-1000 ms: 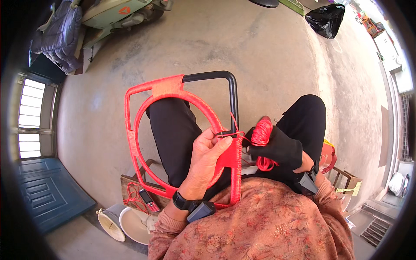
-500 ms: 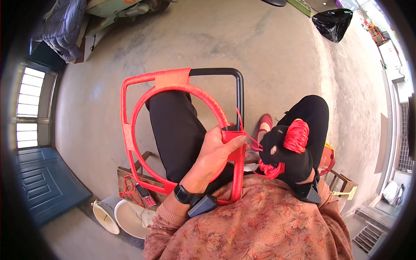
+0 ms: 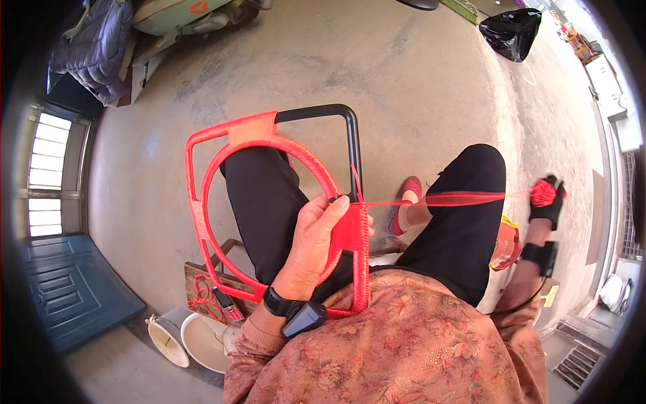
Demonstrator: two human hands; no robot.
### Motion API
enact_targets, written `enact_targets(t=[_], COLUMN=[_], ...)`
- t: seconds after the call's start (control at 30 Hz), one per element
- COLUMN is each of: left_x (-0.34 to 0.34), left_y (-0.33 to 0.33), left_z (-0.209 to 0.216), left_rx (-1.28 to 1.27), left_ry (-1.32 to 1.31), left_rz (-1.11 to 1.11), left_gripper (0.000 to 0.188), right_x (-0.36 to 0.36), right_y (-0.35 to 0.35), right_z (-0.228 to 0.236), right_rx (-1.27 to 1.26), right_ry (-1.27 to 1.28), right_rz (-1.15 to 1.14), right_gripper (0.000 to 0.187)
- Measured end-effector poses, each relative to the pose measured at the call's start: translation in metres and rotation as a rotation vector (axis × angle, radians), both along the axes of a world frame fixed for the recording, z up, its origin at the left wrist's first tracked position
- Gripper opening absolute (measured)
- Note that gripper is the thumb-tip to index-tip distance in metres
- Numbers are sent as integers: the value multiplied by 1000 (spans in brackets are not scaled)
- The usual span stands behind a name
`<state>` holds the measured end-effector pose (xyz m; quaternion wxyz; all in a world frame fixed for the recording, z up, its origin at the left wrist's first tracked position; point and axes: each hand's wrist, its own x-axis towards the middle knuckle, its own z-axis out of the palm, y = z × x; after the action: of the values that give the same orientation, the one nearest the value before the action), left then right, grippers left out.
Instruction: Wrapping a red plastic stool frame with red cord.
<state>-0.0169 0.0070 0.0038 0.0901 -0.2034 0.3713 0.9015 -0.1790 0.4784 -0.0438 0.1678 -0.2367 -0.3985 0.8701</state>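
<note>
We see a square tubular frame with an inner ring [image 3: 304,152] just left of the picture's centre, tilted across the thighs. By our reading, the covering is well advanced: red cord wraps the ring wherever it shows, the left side, the left part of the top and the lower part of the right side. The bare black tubing [image 3: 353,135], from the top's middle round the upper-right corner and down to the left hand [image 3: 309,229], has no wrapping yet. Part of the bottom is hidden behind the forearm, so we cannot tell its state.

That hand's fingers grasp the frame's right side where the wrapping ends, the thumb [image 3: 341,205] pressed on the red edge near the centre. From there a stretched cord [image 3: 464,198] runs rightward, blurred, over the knee. At the right of the frame, the gloved right hand [image 3: 552,212] is well apart from the tubing, its fingers closed around a bundle of red cord [image 3: 542,192].

Further out, at lower left, we find a phone [image 3: 232,312] and loose red loops [image 3: 203,296] on a wooden worktop [image 3: 194,273].
</note>
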Motion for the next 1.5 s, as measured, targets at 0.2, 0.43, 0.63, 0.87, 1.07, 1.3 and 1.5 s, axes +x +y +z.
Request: enact_targets(t=[0.2, 0.43, 0.63, 0.87, 1.07, 1.3, 1.5], left_x=[-6, -4, 1, 0, 9, 2, 1], left_y=[-4, 1, -3, 3, 3, -1, -3], left_z=[-12, -18, -24, 1, 5, 1, -8], left_rx=[300, -77, -168, -1108, -1199, -840, -328], left_ry=[-52, -95, -88, 257, 701, 371, 128], left_rz=[130, 147, 95, 648, 585, 550, 235], left_gripper=[20, 20, 17, 28, 49, 30, 15], right_x=[15, 78, 78, 69, 80, 77, 69], right_y=[81, -230, -320, -319, -341, -282, -228], right_z=[21, 72, 15, 52, 77, 80, 79], right_rx=[49, 1166, 903, 779, 1410, 699, 1945], right_ry=[125, 343, 215, 408, 969, 311, 308], right_rz=[559, 1885, 1563, 813, 1045, 924, 991], right_gripper=[39, 56, 83, 68, 65, 37, 24])
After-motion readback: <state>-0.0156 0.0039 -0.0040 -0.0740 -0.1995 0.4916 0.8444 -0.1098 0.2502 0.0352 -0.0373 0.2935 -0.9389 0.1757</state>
